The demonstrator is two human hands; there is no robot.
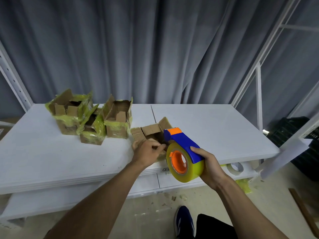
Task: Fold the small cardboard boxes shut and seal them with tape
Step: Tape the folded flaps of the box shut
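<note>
White table (207,131), brown open-flapped cardboard box (151,130)

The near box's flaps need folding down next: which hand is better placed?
Left. The left hand is at the open box, fingers curled on its near flap; the right hand is full, gripping the tape dispenser.
</note>
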